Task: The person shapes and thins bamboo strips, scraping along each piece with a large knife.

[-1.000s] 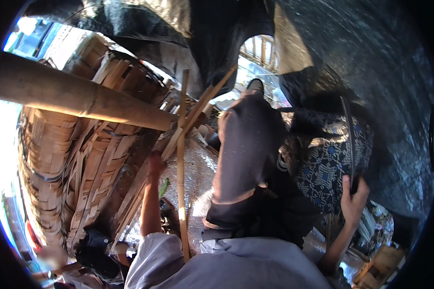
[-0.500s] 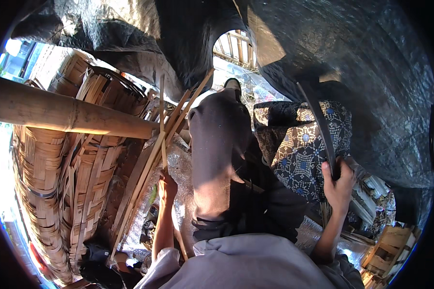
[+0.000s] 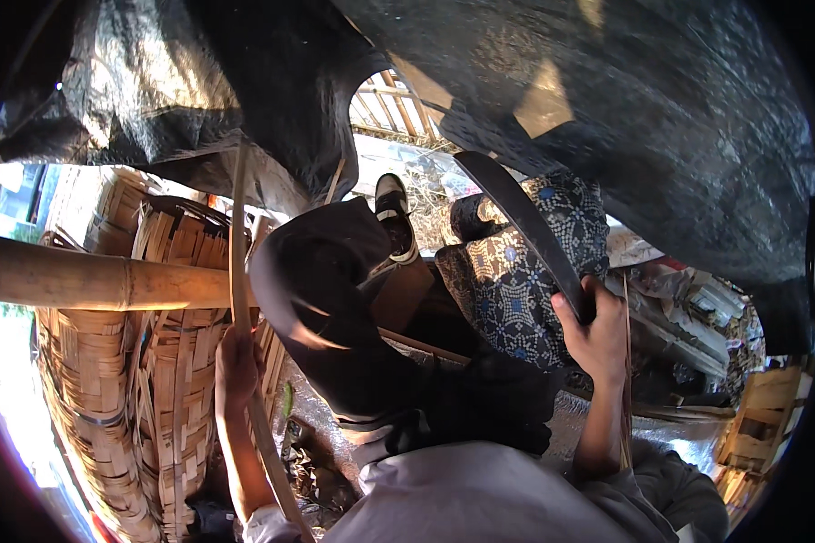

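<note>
My left hand [image 3: 237, 366] is closed around a long, pale bamboo strip [image 3: 238, 217], which stands nearly upright and runs down past my forearm. In my right hand [image 3: 598, 337] is a machete [image 3: 525, 217] with a dark, slightly curved blade. Its blade points up and to the left, above a blue, black and cream patterned cloth [image 3: 516, 312] draped beside my leg; the handle is hidden in my fist. A thin strip [image 3: 626, 389] passes close by my right wrist. My bent leg [image 3: 321, 299] in dark trousers lies between the two hands.
A thick bamboo pole [image 3: 109, 279] juts in from the left, in front of tall woven bamboo baskets [image 3: 91, 389]. Dark plastic sheeting [image 3: 661, 118] hangs across the top and right. A wooden crate [image 3: 759, 421] stands at the lower right, near bundled pale material [image 3: 684, 330].
My view has shifted. My left hand has moved left with the strip, away from the crossed strips. My knee has swung left, baring my shoe, and the machete now shows broader and tilts further left.
</note>
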`<state>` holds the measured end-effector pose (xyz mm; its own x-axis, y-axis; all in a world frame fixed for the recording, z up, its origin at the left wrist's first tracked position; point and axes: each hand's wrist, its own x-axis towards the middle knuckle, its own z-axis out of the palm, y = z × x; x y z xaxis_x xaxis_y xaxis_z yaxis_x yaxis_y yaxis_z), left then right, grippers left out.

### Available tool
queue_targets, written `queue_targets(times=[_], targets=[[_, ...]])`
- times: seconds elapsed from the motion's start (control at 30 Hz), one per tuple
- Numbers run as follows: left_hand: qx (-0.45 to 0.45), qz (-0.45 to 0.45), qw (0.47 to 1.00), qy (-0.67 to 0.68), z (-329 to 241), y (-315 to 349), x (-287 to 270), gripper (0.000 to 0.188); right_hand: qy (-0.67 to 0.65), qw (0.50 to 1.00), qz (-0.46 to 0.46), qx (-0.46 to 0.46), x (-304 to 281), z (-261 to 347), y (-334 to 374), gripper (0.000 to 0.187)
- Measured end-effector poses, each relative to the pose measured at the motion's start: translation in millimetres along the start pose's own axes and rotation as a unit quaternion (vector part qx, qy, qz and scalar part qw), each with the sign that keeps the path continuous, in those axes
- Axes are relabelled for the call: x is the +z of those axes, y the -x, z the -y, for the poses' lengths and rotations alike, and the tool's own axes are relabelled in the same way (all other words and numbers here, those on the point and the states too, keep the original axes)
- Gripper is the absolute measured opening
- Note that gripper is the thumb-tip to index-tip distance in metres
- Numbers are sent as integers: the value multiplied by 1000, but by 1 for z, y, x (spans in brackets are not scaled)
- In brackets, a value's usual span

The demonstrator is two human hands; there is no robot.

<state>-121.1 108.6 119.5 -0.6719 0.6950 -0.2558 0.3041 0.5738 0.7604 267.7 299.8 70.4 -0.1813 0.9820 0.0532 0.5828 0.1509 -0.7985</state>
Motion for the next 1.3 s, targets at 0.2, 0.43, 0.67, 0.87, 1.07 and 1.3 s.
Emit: queue_targets(times=[0.2,0.43,0.67,0.87,1.07,1.3], targets=[[-49,-65,996,40,-42,72,4,17,-20,1000,9,-9,1,-10,-2,33],[0,-37,993,115,-36,115,44,20,-30,999,-5,-36,-3,-7,-3,33],[182,56,956,-222,26,96,108,14,-46,997,-11,-53,-1,-7,-3,36],[120,120,930,-327,-37,79,126,18,-66,997,-4,-36,-1,-9,0,34],[251,34,874,-414,-59,15,129,24,-47,998,-1,-34,3,-15,-3,33],[249,9,691,-679,-57,-62,98,20,-13,992,-89,-85,4,-15,1,35]])
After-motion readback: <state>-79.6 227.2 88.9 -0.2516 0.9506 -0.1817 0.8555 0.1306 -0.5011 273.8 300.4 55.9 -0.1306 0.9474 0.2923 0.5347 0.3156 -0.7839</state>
